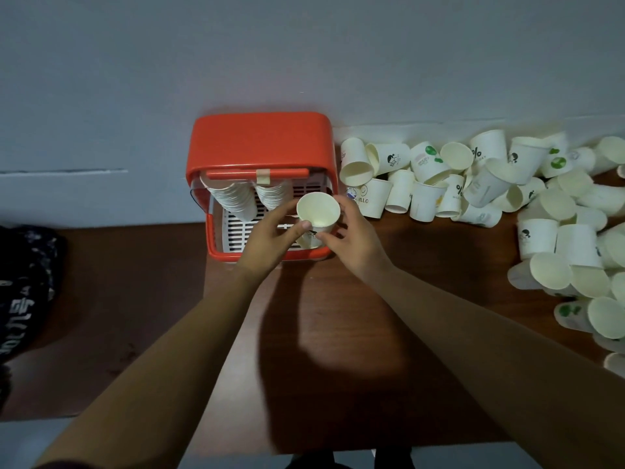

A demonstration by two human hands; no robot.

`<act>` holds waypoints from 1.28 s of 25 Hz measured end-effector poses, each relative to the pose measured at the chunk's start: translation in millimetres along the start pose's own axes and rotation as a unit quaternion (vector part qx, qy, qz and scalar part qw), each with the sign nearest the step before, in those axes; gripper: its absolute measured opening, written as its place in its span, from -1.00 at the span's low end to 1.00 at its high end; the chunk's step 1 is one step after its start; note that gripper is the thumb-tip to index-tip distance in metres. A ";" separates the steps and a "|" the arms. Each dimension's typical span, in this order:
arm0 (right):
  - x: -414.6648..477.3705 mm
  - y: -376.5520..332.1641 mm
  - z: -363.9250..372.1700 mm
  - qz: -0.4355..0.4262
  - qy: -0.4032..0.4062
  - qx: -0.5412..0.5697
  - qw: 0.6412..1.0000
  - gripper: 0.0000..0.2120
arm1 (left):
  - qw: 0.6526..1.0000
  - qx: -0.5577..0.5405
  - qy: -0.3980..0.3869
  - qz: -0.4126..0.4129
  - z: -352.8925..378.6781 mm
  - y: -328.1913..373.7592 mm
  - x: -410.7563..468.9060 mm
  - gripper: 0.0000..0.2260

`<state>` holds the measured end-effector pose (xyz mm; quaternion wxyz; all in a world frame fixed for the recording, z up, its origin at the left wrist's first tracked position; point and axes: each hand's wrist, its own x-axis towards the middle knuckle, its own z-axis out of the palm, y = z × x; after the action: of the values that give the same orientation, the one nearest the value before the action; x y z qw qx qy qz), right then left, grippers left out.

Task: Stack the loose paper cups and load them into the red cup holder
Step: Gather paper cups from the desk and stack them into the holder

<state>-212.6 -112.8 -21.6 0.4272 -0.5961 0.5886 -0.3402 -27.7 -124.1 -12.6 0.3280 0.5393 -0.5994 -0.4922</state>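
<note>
While over the red holder (260, 140), both hands' (270, 236) (351, 236) grips pinch one paper cup (318, 213).

Brown table (338, 333): holder (260, 140), loose cups (473, 184), perhaps cloth (23, 282).

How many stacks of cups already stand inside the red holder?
2. One stack is at the back left of the red holder; the second stack is beside it, to its right. The lid may hide others.

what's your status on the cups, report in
Left hand and right hand both on one cup, over the holder. Two stacks loaded. Pile still loose on the right. Nothing blocking.
</note>
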 end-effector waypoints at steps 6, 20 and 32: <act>2.8 5.3 7.2 -0.030 -0.020 -0.090 0.995 -0.40 | 1.000 -0.017 -0.006 -0.014 2.4 -16.8 -7.3 -0.57; 10.6 23.8 26.9 -0.008 -0.049 -0.291 0.956 -0.56 | 0.975 0.204 -0.028 -0.078 10.3 -49.3 5.5 -0.37; -84.4 27.5 -96.5 0.082 0.091 -0.371 0.920 -0.44 | 0.966 0.248 0.001 -0.069 17.4 6.1 -30.3 -0.62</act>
<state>-318.0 -37.9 0.6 0.1461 -0.6276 0.7562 -0.1136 -39.6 -91.0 -7.9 0.1497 0.6448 -0.6635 -0.3486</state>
